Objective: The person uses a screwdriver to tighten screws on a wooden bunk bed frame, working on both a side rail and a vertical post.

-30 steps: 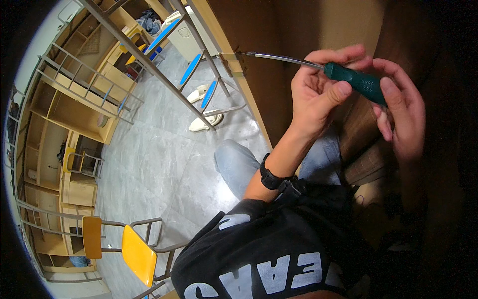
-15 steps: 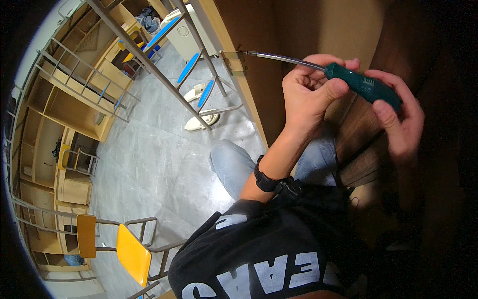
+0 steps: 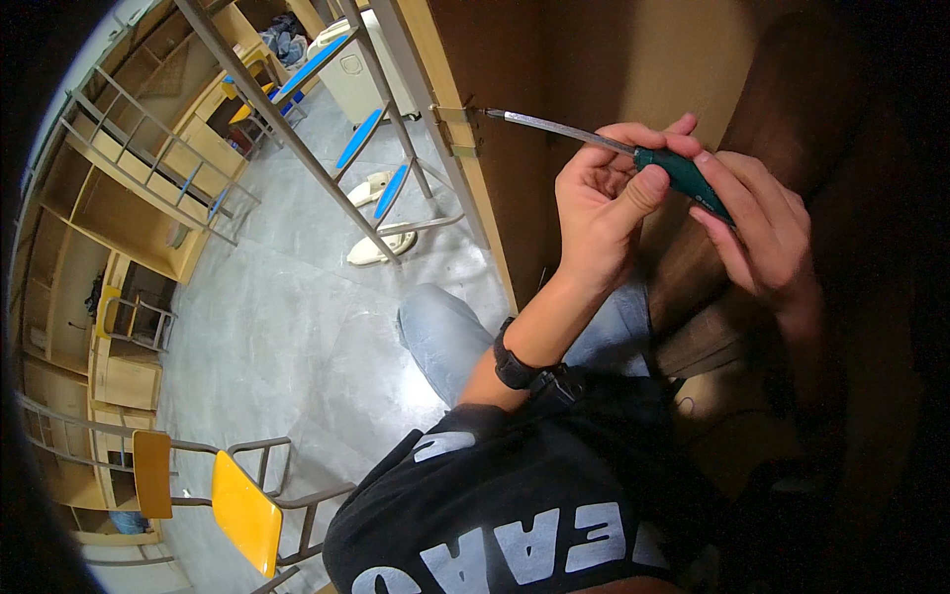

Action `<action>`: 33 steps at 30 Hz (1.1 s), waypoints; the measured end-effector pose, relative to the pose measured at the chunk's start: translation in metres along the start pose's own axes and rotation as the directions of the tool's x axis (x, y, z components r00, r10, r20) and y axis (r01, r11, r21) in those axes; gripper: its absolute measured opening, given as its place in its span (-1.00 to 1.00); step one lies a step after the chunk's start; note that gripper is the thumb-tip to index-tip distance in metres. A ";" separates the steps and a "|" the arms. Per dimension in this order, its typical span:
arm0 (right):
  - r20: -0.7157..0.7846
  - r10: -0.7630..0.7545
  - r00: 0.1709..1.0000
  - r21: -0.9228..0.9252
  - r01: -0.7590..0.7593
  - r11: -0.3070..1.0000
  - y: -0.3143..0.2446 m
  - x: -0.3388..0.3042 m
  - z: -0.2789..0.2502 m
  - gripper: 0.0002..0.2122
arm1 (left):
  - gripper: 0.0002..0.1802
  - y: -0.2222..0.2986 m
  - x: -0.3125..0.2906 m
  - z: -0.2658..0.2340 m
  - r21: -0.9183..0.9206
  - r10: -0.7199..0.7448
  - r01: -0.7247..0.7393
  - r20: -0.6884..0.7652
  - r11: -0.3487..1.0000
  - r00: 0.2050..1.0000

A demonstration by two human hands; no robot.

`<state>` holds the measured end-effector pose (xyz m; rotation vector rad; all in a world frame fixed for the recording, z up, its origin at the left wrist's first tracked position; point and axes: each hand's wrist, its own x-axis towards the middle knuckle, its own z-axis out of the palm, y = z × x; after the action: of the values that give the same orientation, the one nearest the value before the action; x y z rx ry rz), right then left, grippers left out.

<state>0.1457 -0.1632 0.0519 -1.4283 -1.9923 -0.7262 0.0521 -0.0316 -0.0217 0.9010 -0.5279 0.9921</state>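
Note:
A screwdriver [image 3: 675, 174] with a dark green handle and a long metal shaft points up to the left. Its tip is at a metal hinge plate [image 3: 458, 131] on the edge of a wooden panel [image 3: 492, 188]; whether it sits in a screw is too small to tell. Around the front of the handle, where the shaft begins, my left hand [image 3: 606, 213] is closed, thumb on the near side. My right hand [image 3: 767, 228] grips the rear of the handle, its fingers covering the butt end.
Brown wooden walls of a cabinet surround my hands on the right, deep in shadow. Left of the panel stands a metal ladder with blue steps [image 3: 358, 139], with white slippers [image 3: 384, 247] beside it. A yellow chair [image 3: 245, 513] is at lower left, and wooden desks [image 3: 129, 223] line the far side.
My right hand has turned and wrapped over the handle's rear, hiding more of it. The screwdriver has rotated slightly. The whole view has shifted a little.

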 end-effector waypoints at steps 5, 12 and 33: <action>0.369 0.445 0.816 0.437 -0.575 0.692 0.000 -0.002 -0.003 -0.64 | -0.65 0.008 0.001 0.003 -0.007 0.037 -0.037 -0.045 0.999 0.998; 0.157 0.171 0.973 0.270 -0.209 0.940 0.007 0.008 0.016 -0.58 | -0.68 0.016 -0.002 -0.012 0.030 0.016 -0.013 -0.109 0.999 0.994; 0.360 0.163 0.919 0.240 -0.260 0.936 0.005 0.027 -0.007 -0.55 | -0.36 0.088 0.016 -0.076 0.861 0.267 -0.203 0.082 0.467 0.960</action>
<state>0.1447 -0.1498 0.0766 -1.6391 -2.0400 -0.0943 -0.0188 0.0621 -0.0160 1.7324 -0.0345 1.5948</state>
